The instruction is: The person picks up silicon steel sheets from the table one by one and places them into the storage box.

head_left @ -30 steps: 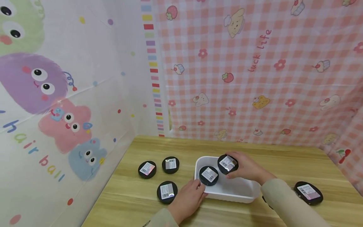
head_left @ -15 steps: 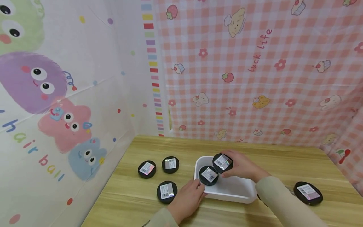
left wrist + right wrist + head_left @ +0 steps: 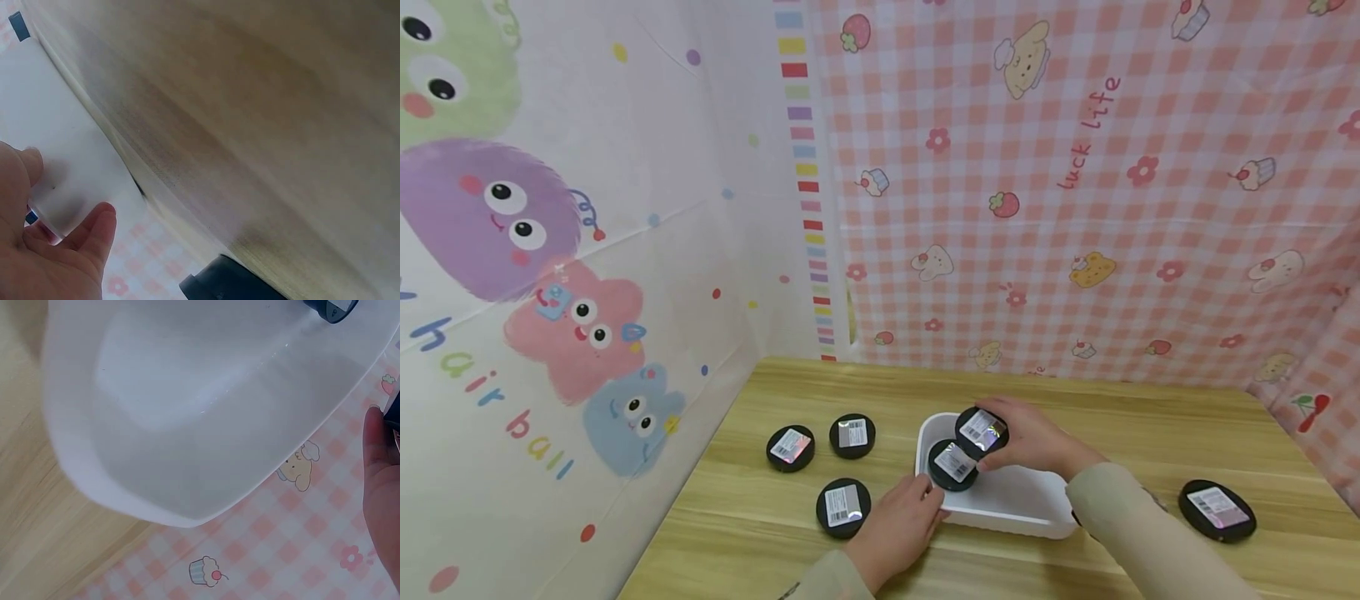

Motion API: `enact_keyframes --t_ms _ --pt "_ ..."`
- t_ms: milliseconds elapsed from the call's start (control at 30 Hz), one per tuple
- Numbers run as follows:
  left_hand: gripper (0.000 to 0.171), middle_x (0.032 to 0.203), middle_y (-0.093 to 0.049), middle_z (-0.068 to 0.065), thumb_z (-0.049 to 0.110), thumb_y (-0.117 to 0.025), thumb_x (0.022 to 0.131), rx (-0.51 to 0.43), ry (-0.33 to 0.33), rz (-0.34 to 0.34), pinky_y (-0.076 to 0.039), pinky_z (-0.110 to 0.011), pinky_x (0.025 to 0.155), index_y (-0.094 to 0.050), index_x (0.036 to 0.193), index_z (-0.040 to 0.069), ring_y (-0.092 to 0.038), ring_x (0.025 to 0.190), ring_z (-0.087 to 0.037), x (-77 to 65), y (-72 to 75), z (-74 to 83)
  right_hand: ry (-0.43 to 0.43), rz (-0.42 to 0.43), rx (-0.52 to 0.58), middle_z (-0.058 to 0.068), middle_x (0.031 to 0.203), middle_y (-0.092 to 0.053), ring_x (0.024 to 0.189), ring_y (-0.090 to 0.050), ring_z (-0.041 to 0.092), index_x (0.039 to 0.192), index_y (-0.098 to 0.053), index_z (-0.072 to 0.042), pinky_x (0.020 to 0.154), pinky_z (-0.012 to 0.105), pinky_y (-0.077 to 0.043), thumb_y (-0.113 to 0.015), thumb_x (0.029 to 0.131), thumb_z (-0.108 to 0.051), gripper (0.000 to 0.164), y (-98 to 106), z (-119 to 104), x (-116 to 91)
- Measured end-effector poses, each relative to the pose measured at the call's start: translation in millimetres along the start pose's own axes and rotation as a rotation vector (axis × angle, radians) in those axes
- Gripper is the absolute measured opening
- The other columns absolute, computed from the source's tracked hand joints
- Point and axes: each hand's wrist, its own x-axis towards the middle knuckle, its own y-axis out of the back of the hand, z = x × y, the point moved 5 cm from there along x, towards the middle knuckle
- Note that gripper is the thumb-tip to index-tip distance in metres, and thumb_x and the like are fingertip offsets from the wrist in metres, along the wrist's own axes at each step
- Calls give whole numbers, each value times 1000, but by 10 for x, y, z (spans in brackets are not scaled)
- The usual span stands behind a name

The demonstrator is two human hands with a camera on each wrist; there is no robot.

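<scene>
My right hand [image 3: 1033, 440] grips a round black container [image 3: 982, 431] with a white label by its side, above the far left part of a white plastic tray [image 3: 1030, 496]. Inside the tray, at its left end, lies a similar black container [image 3: 952, 465]; the held one overlaps it, and I cannot tell whether they touch. With my left hand [image 3: 898, 518] I hold the tray's near left corner. In the left wrist view, thumb and fingers of the left hand [image 3: 56, 256] close round the white tray wall [image 3: 75, 144]. The right wrist view catches only an edge of the held container [image 3: 394, 415].
Three more black containers, a near one [image 3: 843, 507], a left one [image 3: 791, 448] and a far one [image 3: 852, 436], lie left of the tray on the wooden table [image 3: 737, 517]. Another container [image 3: 1217, 510] lies at the right, beyond the right forearm. Patterned cloth walls [image 3: 1075, 317] stand behind and left.
My right hand has moved left over the tray with the black container, bringing it closer to the one inside. The left hand stays on the tray's corner.
</scene>
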Motion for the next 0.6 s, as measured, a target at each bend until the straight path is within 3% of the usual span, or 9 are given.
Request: enact_keyframes --t_ms 400,600 --pt "18 92 -53 4 35 -56 103 16 -4 12 -49 -26 71 -59 98 18 -56 86 -13 14 45 2 23 -24 -11 24 144 -53 130 -53 42 143 -52 -1 108 60 -42 -93 67 -35 94 -70 -17 74" --pt "18 92 -53 3 34 -57 103 19 -5 -21 -50 -25 70 -60 100 17 -55 85 -13 20 47 21 61 -31 -28 24 142 -54 129 -53 44 140 -54 0 107 60 -42 -94 65 -34 90 -127 -51 118"
